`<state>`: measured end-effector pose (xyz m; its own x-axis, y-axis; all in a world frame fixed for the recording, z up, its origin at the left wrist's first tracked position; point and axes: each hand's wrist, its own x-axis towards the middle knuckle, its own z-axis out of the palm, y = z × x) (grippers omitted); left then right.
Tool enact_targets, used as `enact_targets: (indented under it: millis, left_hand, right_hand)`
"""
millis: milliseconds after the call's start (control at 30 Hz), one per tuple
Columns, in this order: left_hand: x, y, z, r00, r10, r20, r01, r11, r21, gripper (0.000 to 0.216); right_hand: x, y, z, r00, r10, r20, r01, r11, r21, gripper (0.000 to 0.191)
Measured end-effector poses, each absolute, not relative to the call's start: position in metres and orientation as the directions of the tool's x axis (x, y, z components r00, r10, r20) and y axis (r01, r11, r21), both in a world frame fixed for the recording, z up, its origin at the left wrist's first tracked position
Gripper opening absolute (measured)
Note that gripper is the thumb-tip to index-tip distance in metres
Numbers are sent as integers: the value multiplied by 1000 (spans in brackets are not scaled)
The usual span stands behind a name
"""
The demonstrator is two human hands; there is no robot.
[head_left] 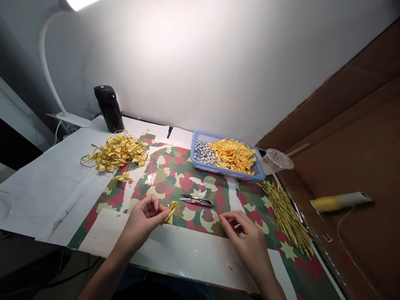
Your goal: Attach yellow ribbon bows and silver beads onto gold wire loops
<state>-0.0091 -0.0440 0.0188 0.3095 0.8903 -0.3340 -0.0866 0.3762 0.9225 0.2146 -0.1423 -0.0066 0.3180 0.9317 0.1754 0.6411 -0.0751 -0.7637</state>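
Worktable surface: a patterned covering in red, green and cream, with a white strip along the near edge.

Left hand: positioned above the near part of the table, thumb and index finger pinching a gold ribbon bow. The bow projects from the fingertips toward the right hand. Right hand: positioned opposite, apart from the bow, fingers curled, with thumb and index fingertips brought together. Whether a fine item is held between these fingertips cannot be told.

Thread snips lie flat just beyond and between the hands, blades directed left. To the right, a bundle of thin yellow-green stems lies lengthwise beside a cardboard panel. A white-and-yellow tubular object is located at this panel.

Farther left, a single bow lies just in front of a heap of gold bows with looped ties. Farther right, a blue basket contains silver beads at left and yellow ribbon pieces at right. A clear tub is located beside the basket.

Behind the heap stands a black bottle. A white lamp stands farther left, before the pale wall.
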Motion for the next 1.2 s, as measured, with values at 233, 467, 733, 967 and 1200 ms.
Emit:
enact_targets:
  millis: [233, 467, 733, 967, 1200]
  left_hand:
    - [-7, -45, 21, 386, 861, -333, -150, 414, 898, 44]
    - [-13, -46, 21, 362, 883, -299, -209, 389, 897, 48]
    - [-29, -44, 26, 270, 921, -282, -262, 352, 899, 52]
    - [-32, -64, 20, 240, 942, -235, -272, 297, 915, 52]
    - [-39, -84, 19, 344, 920, -187, -311, 299, 902, 48]
  right_hand:
    - [153, -128, 4, 102, 981, 167, 553, 84, -829, 22]
    - [121, -112, -5, 92, 965, 244, 529, 161, -833, 22]
    - [185, -149, -9, 255, 906, 338, 553, 151, -820, 35]
    - [196, -185, 6, 289, 826, 484, 625, 220, -749, 18]
    - [161, -186, 36, 271, 861, 430, 484, 264, -834, 15]
